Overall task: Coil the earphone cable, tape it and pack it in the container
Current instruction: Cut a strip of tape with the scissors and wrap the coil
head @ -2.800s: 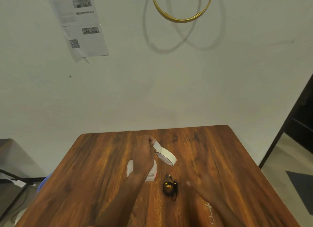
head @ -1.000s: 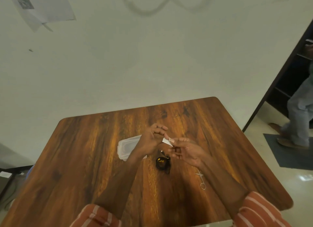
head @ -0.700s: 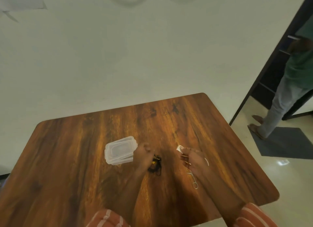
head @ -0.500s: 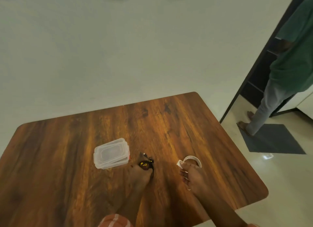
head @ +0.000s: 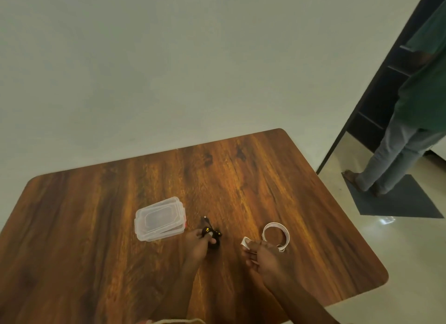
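Note:
The coiled black earphone cable [head: 213, 234] with yellow marks rests on the wooden table [head: 241, 178], and my left hand [head: 199, 243] pinches it from the near side. My right hand [head: 261, 255] holds a short strip of white tape [head: 245, 241] between thumb and fingers, a hand's width right of the coil. The white tape roll [head: 275, 234] lies flat on the table just beyond my right hand. The clear plastic container [head: 159, 218], lid on, stands left of the coil.
A small metal ring, probably a scissors handle [head: 281, 248], pokes out beside my right hand. A person [head: 415, 120] stands on a dark mat [head: 398, 200] in the doorway at the right. A white wall rises behind the table.
The tape roll went from my hands down onto the table. My right hand now holds a cut strip, and my left hand has closed on the coil. The view swung right.

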The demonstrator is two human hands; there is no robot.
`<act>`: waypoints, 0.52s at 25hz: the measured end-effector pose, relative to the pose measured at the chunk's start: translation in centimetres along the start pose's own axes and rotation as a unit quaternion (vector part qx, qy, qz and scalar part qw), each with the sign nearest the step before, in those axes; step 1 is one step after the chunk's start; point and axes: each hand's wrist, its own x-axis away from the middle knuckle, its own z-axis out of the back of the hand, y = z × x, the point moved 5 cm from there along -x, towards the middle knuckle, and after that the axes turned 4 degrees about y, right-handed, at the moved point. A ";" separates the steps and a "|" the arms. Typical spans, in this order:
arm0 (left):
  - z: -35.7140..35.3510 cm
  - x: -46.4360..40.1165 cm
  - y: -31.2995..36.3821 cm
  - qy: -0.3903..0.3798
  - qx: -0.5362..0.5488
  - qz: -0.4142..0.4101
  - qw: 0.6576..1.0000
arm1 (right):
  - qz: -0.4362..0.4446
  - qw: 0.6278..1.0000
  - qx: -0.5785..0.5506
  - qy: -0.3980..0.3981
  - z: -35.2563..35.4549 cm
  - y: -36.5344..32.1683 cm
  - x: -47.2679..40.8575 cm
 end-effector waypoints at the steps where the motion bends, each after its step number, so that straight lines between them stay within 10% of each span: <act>1: 0.3 0.1 0.4 -0.003 -0.004 -0.014 1.000 | -0.001 1.000 -0.009 -0.007 -0.9 -0.1 0.3; 13: 4.5 3.7 6.5 -0.043 0.011 -0.145 0.988 | 0.170 0.985 0.010 -0.038 -8.6 -2.9 6.6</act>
